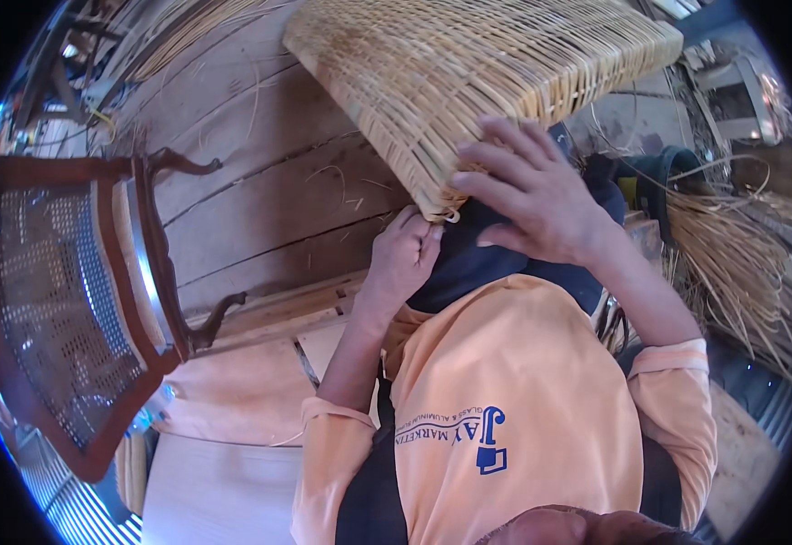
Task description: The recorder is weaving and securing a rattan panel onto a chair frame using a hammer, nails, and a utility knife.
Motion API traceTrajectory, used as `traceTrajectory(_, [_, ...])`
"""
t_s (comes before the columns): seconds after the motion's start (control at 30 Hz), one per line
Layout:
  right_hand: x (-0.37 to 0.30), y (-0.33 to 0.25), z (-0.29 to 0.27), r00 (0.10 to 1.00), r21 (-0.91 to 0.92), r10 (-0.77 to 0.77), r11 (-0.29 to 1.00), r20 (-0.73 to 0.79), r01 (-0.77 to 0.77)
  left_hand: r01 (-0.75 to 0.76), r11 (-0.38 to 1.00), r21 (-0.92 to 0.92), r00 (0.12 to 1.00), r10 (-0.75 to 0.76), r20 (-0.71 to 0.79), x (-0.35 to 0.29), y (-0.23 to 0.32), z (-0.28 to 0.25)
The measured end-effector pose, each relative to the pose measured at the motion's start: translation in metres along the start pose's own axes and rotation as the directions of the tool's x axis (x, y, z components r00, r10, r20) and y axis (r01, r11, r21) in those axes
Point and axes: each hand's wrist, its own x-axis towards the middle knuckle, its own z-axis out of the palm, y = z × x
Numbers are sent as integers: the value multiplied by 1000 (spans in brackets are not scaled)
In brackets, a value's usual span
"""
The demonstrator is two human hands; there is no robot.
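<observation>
A large woven rattan panel [478, 73], thick-edged and straw-coloured, slants across the upper middle, its nearest corner pointing at my lap. At that corner my left hand [405, 254] is closed, thumb and fingers pinching the woven edge. A small pale loop of cane [451, 216] sticks out just right of those fingertips. My right hand [532, 195] is open, its fingers spread over the panel's near side; the fingertips seem to touch the weave or hover just above it. My dark-clothed lap shows beneath the corner.
On the left a brown wooden chair [155, 272] with a perforated cane panel lies on its side. Loose cane bits are scattered over the plank floor [241, 182]. At right, a bundle of cane strands [732, 254] spreads beside a dark bucket [655, 186]. Light boards [232, 391] lie at lower left.
</observation>
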Motion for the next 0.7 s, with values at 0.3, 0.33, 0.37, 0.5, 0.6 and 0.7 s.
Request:
traceTrajectory(0.3, [34, -18, 23, 996, -56, 69, 996, 59, -66, -27, 998, 48, 988, 19, 152, -2, -10, -17])
traceTrajectory(0.33, [37, -22, 25, 993, -106, 112, 988, 23, -109, -20, 999, 43, 987, 13, 160, -3, -11, -20])
traceTrajectory(0.37, [39, -26, 27, 988, -154, 153, 976, -16, -154, -42, 996, 81, 981, 26, 195, -4, -12, -24])
traceTrajectory(0.5, [44, -30, 38, 969, -249, 245, 936, -45, -248, -167, 976, 141, 974, 141, 179, -12, -17, -19])
traceTrajectory(0.6, [44, -22, 30, 974, -166, 228, 961, 12, -222, -38, 996, 77, 991, 28, 131, -20, -10, -18])
traceTrajectory(0.7, [27, -8, 3, 977, -12, 205, 979, -53, -206, 167, 985, -34, 965, -156, 210, -24, -3, -24])
